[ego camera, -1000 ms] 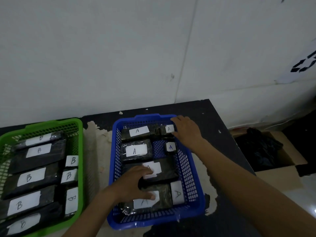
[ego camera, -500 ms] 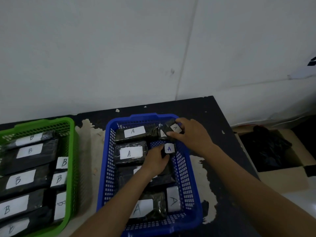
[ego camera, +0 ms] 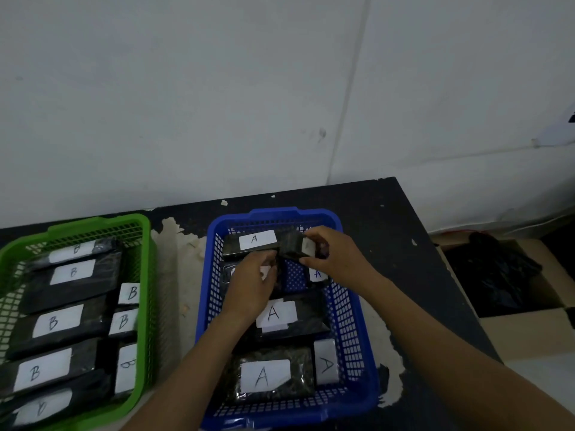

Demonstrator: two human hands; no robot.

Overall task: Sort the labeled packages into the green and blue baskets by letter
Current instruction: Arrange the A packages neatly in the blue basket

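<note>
My right hand (ego camera: 334,255) is clamped on a small black package (ego camera: 294,246), thumb below and fingers over the top, holding it tilted just above the far end of the blue basket (ego camera: 351,331). Its white label faces my palm, so I cannot read the letter from here. My left hand (ego camera: 255,283) is curled over the second long package down, fingertips touching the small package's near left corner; whether it grips anything itself I cannot tell.

From my left hand the small package lies at about one o'clock, touching. Its long axis runs roughly nine to three, the same way as the long A package (ego camera: 249,244) just beside it at nine o'clock. My right hand is plainly the one carrying it.

The bare patch of basket floor (ego camera: 294,276) sits directly at six o'clock from the package, between my left hand and the little A package (ego camera: 317,274). I judge the move ahead is a short drop towards me into that gap, label turned up.

Everything readable in the blue basket says A; the green basket (ego camera: 146,275), well off at nine o'clock, holds Bs. The sorting looks nearly finished.
</note>
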